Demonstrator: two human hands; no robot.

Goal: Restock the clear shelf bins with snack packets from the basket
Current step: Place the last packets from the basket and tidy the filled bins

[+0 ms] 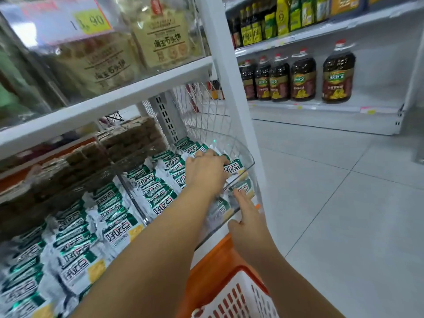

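Left hand (206, 172) curled round a green-and-white snack packet (236, 164) inside the clear bin (251, 160) among more packets, right hand (249, 218) unclenched, straight fingers touching the bin's front wall, basket (230, 296) just below

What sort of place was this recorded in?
Most likely a small grocery shop or supermarket aisle. White shelving holds clear bins of green-and-white snack packets, a yellow price tag hangs on an upper bin, and bottles of cooking oil line the far shelf. An orange-rimmed basket sits below.
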